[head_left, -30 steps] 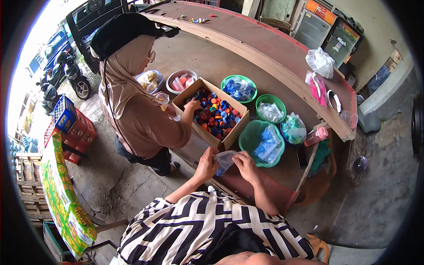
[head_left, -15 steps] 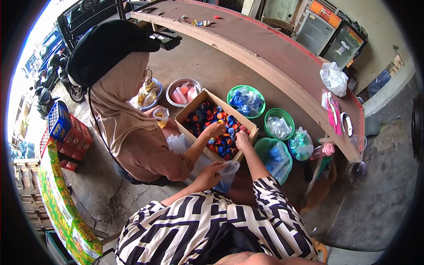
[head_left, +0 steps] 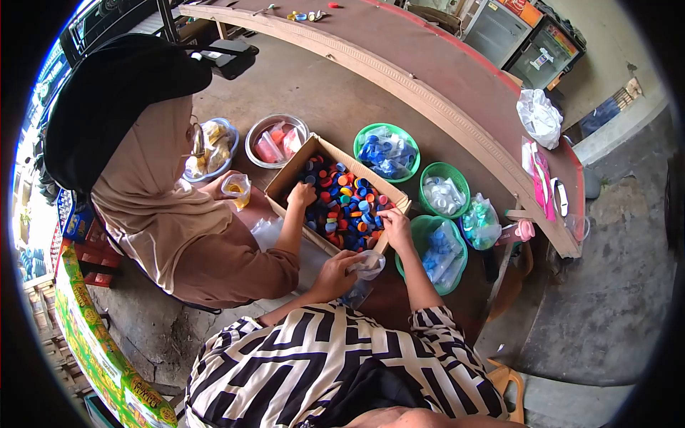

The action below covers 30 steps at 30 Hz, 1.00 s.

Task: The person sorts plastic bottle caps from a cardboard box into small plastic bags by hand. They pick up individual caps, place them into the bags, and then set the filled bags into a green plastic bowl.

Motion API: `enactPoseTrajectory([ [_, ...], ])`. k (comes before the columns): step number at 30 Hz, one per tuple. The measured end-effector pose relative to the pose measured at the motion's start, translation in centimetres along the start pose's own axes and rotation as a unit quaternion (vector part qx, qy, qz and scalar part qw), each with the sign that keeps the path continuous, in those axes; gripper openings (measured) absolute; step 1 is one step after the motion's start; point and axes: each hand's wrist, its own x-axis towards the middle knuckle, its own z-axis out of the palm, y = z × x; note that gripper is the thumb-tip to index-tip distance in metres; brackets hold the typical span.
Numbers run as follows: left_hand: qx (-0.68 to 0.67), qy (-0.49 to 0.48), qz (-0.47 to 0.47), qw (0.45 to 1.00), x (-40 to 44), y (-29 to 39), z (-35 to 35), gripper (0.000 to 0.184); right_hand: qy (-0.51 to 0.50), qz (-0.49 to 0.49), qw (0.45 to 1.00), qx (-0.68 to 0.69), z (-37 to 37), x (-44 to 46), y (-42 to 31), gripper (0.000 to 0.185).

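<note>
A cardboard box (head_left: pixel 289 171) full of loose bottle caps (head_left: pixel 342 200) in blue, red, orange and other colours stands before me. My right hand (head_left: pixel 397 230) reaches over its near right corner, fingertips bent together among the caps; what they pinch is hidden. Just outside the near side, my left hand (head_left: pixel 334 277) grips the rim of a clear plastic bag (head_left: pixel 368 265), whose mouth is spread. Bluish contents show dimly lower in the bag. Across the box's left side comes a co-worker's hand (head_left: pixel 302 194), touching the caps.
The co-worker sits at left with a small bag of yellow caps (head_left: pixel 236 188). Green baskets (head_left: pixel 422 222) of bagged caps stand right of the box. A metal bowl (head_left: pixel 251 146) and a blue basin (head_left: pixel 234 135) lie beyond. A long red-topped table (head_left: pixel 428 64) runs behind.
The view has shifted, so most things sit further left. The co-worker's hand has moved from the box's middle to its left side. My right fingertips have shifted slightly within the box.
</note>
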Motion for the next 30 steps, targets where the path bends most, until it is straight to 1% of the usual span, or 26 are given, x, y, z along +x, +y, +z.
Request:
enactPoseTrajectory([
  [1,-0.003,0.001,0.000,1.000,0.2,-0.4,0.1,0.039,-0.004,0.041,0.998,0.051,-1.0,-0.4,-1.4,0.017],
  [3,-0.013,0.024,0.054,0.998,0.6,-1.6,0.4,0.048,0.004,0.031,0.998,0.046,-2.4,-1.6,-3.8,0.018],
  [5,-0.022,0.026,0.043,0.998,0.9,-1.8,0.4,0.050,0.053,-0.003,0.996,0.067,-3.2,-3.1,-7.3,0.019],
  [7,-0.031,0.024,0.031,0.999,1.1,-1.7,0.4,0.052,0.030,0.015,0.996,0.081,-3.7,-4.4,-10.4,0.017],
  [8,-0.040,0.017,0.009,0.999,1.2,-1.4,0.3,0.053,-0.007,-0.033,0.996,0.079,-3.5,-4.9,-10.1,0.013],
  [9,-0.047,0.010,-0.013,0.999,1.3,-1.2,0.2,0.053,-0.040,-0.040,0.996,0.070,-3.5,-5.0,-10.7,0.008],
  [10,-0.047,0.008,-0.013,0.999,1.3,-1.3,0.2,0.053,-0.037,-0.024,0.997,0.070,-3.3,-4.9,-10.7,0.009],
  [12,-0.050,-0.003,-0.041,0.998,1.3,-1.5,0.1,0.054,-0.031,-0.006,0.997,0.070,-3.1,-4.0,-10.0,0.009],
  [13,-0.033,0.008,-0.002,0.999,1.3,-2.0,0.3,0.059,-0.010,-0.004,0.999,0.053,-2.6,-3.2,-8.7,0.011],
  [15,-0.026,0.011,0.010,1.000,1.0,-2.3,0.3,0.059,0.015,-0.004,0.999,0.038,-1.2,-2.0,-5.6,0.012],
  [16,-0.025,0.013,0.009,1.000,0.9,-2.1,0.2,0.058,-0.021,-0.009,0.998,-0.059,-0.2,-1.4,-3.5,0.012],
  [17,-0.051,0.011,0.002,0.999,0.8,-2.3,0.2,0.056,-0.056,-0.015,0.986,-0.155,0.8,-0.6,-1.5,0.013],
  [18,-0.046,0.010,0.007,0.999,0.6,-1.8,0.1,0.055,-0.098,-0.003,0.977,-0.190,1.7,-0.4,-0.1,0.013],
  [19,-0.040,0.011,0.010,0.999,0.4,-1.3,-0.1,0.054,-0.133,-0.031,0.951,-0.276,1.9,-0.4,0.0,0.017],
  [21,-0.027,0.014,0.027,0.999,0.1,-1.1,-0.4,0.053,-0.182,-0.021,0.916,-0.356,2.6,-0.1,-0.5,0.022],
  [22,-0.018,0.009,0.039,0.999,-0.1,-1.1,-0.6,0.052,-0.203,-0.005,0.911,-0.359,2.6,0.0,-0.8,0.018],
  [23,-0.015,0.019,0.036,0.999,-0.4,-1.1,-0.8,0.052,-0.208,0.005,0.911,-0.355,2.5,0.0,-1.0,0.017],
  [25,-0.033,0.000,-0.001,0.999,-1.0,-0.9,-1.0,0.051,-0.158,-0.003,0.940,-0.303,2.4,-0.2,-1.2,0.016],
  [26,-0.033,0.006,-0.004,0.999,-1.3,-0.9,-1.1,0.051,-0.128,-0.020,0.960,-0.246,2.0,-0.5,-1.2,0.011],
  [27,-0.029,0.019,0.001,0.999,-1.5,-0.9,-1.2,0.050,-0.131,-0.023,0.960,-0.246,1.9,-0.8,-1.3,0.011],
  [28,-0.026,0.030,0.006,0.999,-1.6,-0.8,-1.1,0.049,-0.092,0.002,0.989,-0.113,1.6,-1.2,-1.5,0.009],
  [29,-0.026,0.030,0.005,0.999,-1.8,-0.7,-1.0,0.049,-0.049,0.029,0.998,0.024,1.3,-1.7,-1.5,0.010],
  [30,-0.039,0.034,-0.009,0.999,-1.9,-0.5,-0.9,0.048,-0.032,0.033,0.998,0.039,-0.2,-2.2,-4.3,0.017],
])
